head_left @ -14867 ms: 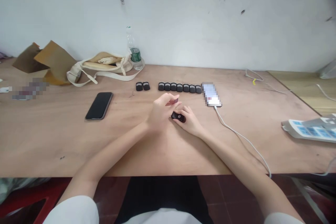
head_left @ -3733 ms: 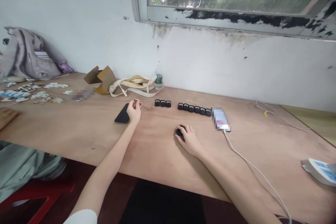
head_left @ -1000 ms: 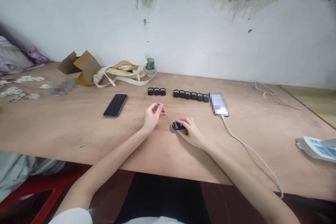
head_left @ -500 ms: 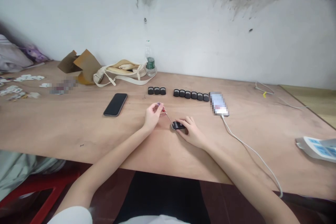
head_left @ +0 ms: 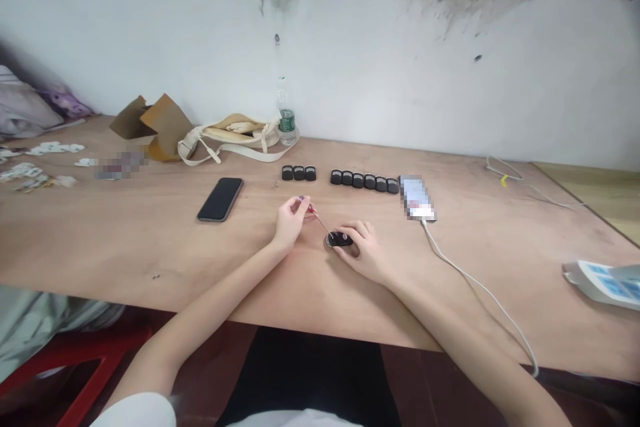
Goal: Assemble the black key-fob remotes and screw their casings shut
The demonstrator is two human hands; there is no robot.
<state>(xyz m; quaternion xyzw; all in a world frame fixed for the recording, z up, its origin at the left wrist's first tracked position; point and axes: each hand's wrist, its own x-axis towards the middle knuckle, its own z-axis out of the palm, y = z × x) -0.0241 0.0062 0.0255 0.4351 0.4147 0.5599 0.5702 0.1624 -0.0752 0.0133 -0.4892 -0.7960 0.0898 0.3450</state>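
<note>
My left hand [head_left: 290, 223] is closed around the handle of a thin screwdriver [head_left: 321, 221], red near the shaft. Its tip slants down to the left end of a small black key fob [head_left: 340, 239] with a silvery rim. My right hand [head_left: 367, 250] grips that fob from the right, thumb below and fingers above, against the wooden table [head_left: 300, 293]. Beyond my hands lie similar black pieces in two rows: a short row of three [head_left: 299, 173] and a longer row of several [head_left: 364, 180].
A dark phone [head_left: 221, 199] lies to the left. On the right, another phone [head_left: 418, 198] is plugged into a white cable [head_left: 470, 280]. A water bottle [head_left: 287, 121], a cream bag [head_left: 235, 137] and a cardboard box [head_left: 167, 130] stand along the wall. A white-and-blue device [head_left: 607, 282] sits far right.
The fingers of my right hand have shifted slightly on the fob, baring more of its top and a small round silvery mark. The screwdriver stays at the fob's left end.
</note>
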